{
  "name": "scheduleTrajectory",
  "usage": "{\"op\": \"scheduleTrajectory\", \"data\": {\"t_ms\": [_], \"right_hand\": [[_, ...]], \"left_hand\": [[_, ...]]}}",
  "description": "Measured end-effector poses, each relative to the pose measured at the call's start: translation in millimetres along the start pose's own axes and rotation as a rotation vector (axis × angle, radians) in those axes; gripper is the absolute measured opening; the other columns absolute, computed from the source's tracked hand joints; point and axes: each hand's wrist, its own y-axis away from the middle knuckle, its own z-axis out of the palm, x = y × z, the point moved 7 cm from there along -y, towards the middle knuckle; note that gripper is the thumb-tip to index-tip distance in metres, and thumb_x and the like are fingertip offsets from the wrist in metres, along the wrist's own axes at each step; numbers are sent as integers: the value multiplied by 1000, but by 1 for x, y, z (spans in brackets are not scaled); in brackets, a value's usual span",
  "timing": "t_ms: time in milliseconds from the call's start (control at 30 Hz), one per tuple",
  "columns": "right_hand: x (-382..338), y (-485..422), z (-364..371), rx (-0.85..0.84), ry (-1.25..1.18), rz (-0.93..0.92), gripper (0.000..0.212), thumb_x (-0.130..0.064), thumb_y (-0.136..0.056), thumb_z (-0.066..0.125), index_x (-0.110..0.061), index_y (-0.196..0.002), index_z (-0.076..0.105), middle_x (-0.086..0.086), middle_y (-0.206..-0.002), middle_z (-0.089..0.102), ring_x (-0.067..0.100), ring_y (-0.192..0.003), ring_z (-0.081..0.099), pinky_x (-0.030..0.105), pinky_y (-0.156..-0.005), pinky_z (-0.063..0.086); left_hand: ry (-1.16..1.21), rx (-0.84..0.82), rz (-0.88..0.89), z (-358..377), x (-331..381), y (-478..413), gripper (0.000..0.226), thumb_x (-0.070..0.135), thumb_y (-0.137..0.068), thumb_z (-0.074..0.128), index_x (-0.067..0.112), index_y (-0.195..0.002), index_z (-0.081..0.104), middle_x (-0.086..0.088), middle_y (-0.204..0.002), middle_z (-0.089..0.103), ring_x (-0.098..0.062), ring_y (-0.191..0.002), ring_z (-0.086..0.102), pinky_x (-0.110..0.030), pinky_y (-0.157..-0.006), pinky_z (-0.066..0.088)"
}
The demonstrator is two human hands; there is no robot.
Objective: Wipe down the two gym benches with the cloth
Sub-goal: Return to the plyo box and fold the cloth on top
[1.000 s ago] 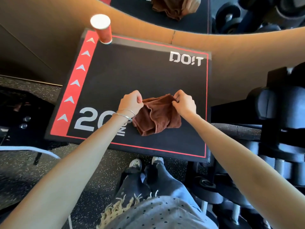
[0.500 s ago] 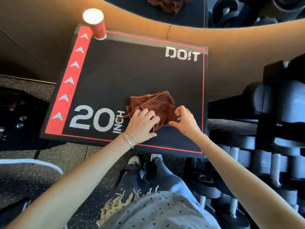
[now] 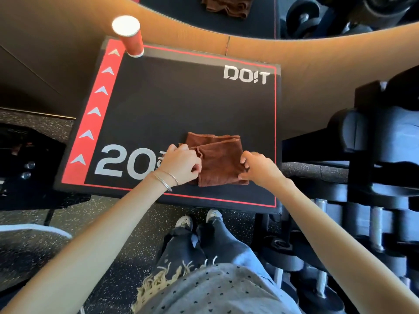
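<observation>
We look down at a folded brown cloth [image 3: 220, 164] lying on the black counter [image 3: 181, 98] near its front right corner. Our left grip [image 3: 181, 164] pinches its left edge, and our right grip [image 3: 258, 166] pinches its right edge. The cloth looks soft, light and floppy, so its folded edges seem the best hold.

Two thin silver bangles [image 3: 165, 180] are worn at the wrist of the left hand [image 3: 180, 164], and both forearms are left bare up to the frame's edge. The torso is covered by a grey top [image 3: 217, 291] printed with small dark spots, and a cream, stringy fringe [image 3: 156, 283] is seen at its hem on the left. Dark trousers [image 3: 204, 245] are worn above pale, round-toed shoes [image 3: 184, 222].
</observation>
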Motion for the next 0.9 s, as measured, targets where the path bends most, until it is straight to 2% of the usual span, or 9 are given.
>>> {"op": "scheduleTrajectory", "data": {"t_ms": [100,167,300,467,567,633,700,800,900], "right_hand": [[-28,-7,-33,290,37,-142,23,-23,-86,64,-15,-107,61,5,-108,58,29,-101,53,39,-82,44],[-44,-19,-41,329,51,-211,23,-19,-91,57,-18,-113,62,3,-117,57,27,-109,49,39,-87,41],[-49,-46,-30,104,145,-173,41,-27,-93,57,-22,-133,49,2,-134,47,27,-124,36,47,-98,32],[-45,-54,-32,38,222,-172,33,-30,-89,62,-23,-120,55,4,-115,54,29,-118,33,45,-92,31],[-37,-54,-41,-22,123,-169,19,-29,-86,65,-23,-104,62,-6,-94,56,24,-112,37,39,-84,27],[-28,-56,-50,-34,-13,-122,14,-26,-86,66,-23,-99,63,-7,-93,57,23,-109,46,39,-85,31],[-20,-58,-60,81,-56,-43,20,-21,-88,63,-21,-108,61,1,-107,57,25,-111,48,41,-89,35],[-23,-50,-57,224,54,16,38,-9,-90,54,-14,-127,52,11,-126,46,32,-116,41,45,-92,41],[-43,-31,-36,262,10,-137,39,-3,-90,50,-9,-128,54,11,-129,46,30,-117,40,39,-95,42]], "left_hand": [[82,184,-86,-18,-23,-8,19,27,-86,55,26,-99,69,3,-109,64,-25,-104,51,-37,-84,37],[98,204,-129,-19,-29,-18,30,35,-85,58,23,-113,63,0,-118,60,-26,-111,48,-38,-87,37],[49,3,-190,-6,-28,-41,55,52,-81,60,20,-125,53,-2,-123,56,-28,-117,42,-40,-92,36],[43,-100,-171,-2,-21,-50,18,39,-81,63,24,-92,62,-5,-109,60,-30,-111,45,-39,-91,36],[340,-211,-213,-5,-23,-50,10,30,-79,63,26,-84,55,-4,-100,62,-29,-103,55,-34,-84,42],[478,-148,-262,-14,-31,-55,11,26,-79,64,23,-87,57,-2,-95,63,-27,-99,59,-29,-78,42],[413,-11,-313,-25,-39,-60,18,23,-82,63,20,-98,58,-2,-104,65,-27,-102,59,-32,-82,42],[77,90,-316,-31,-34,-61,36,19,-85,57,16,-120,50,-7,-120,59,-32,-114,51,-41,-91,39],[-37,144,-112,-21,-4,-52,43,25,-85,55,17,-128,50,-6,-128,54,-29,-119,47,-40,-95,37]]}}
